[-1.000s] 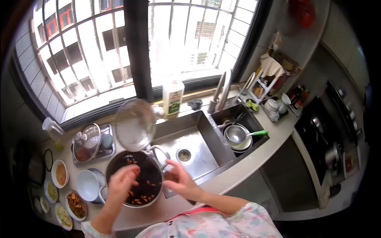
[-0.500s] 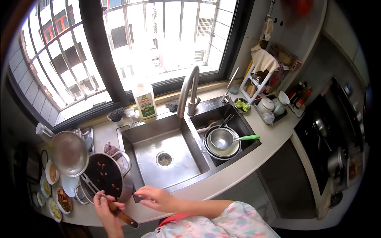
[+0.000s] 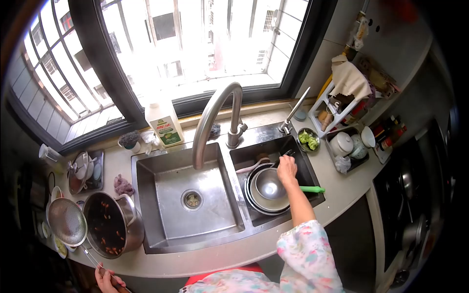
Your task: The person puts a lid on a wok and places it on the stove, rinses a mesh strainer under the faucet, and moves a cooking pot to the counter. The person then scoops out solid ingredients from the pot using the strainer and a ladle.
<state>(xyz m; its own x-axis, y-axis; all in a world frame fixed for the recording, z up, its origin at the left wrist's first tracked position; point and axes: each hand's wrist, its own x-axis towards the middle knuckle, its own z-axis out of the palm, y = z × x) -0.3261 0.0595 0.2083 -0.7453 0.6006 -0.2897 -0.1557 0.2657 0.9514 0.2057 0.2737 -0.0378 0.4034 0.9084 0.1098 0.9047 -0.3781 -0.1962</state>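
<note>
while left hand (image 3: 108, 281) clasps strainer (image 3: 67, 222), right hand (image 3: 287, 169) near green-handled scoop (image 3: 270, 184) — grip unclear

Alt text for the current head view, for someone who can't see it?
A person's left hand holds a strainer near a pot of dark liquid, while the right hand is at nested bowls in the small sink.

At seven o'clock, the lower edge cuts off the left hand (image 3: 107, 282) and the strainer (image 3: 67, 222). Toward four, whatever the right hand (image 3: 287, 170) touches is hidden. At two, a red thing (image 3: 404, 10) blurs beyond telling.
</note>
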